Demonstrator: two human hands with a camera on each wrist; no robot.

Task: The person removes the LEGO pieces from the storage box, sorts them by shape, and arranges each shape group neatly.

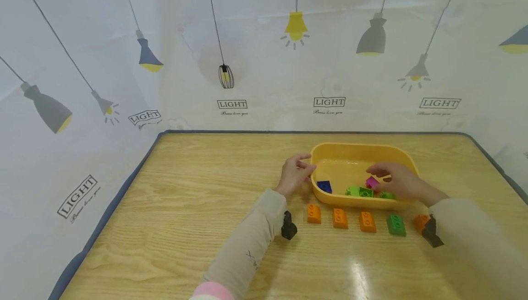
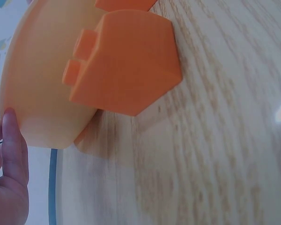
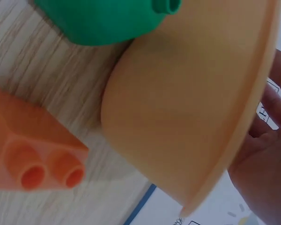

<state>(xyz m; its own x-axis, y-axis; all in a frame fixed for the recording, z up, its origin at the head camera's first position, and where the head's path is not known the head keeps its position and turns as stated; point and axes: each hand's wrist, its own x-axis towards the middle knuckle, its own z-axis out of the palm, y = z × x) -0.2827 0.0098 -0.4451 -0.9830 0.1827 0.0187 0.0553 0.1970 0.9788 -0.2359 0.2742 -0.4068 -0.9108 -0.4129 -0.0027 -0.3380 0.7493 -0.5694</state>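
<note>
While our left hand (image 1: 294, 171) steadies the yellow tub (image 1: 406, 155) w/ relaxed fingers at its rim, our right hand (image 1: 398, 182) is inside, pinching the pink brick (image 1: 371, 182); orange bricks (image 1: 340, 218) lined up in front on tabletop (image 1: 185, 208).

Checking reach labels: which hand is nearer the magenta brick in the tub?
Right. The right hand reaches into the yellow tub, fingertips at the magenta brick. The left hand stays outside, touching the tub's left rim.
</note>
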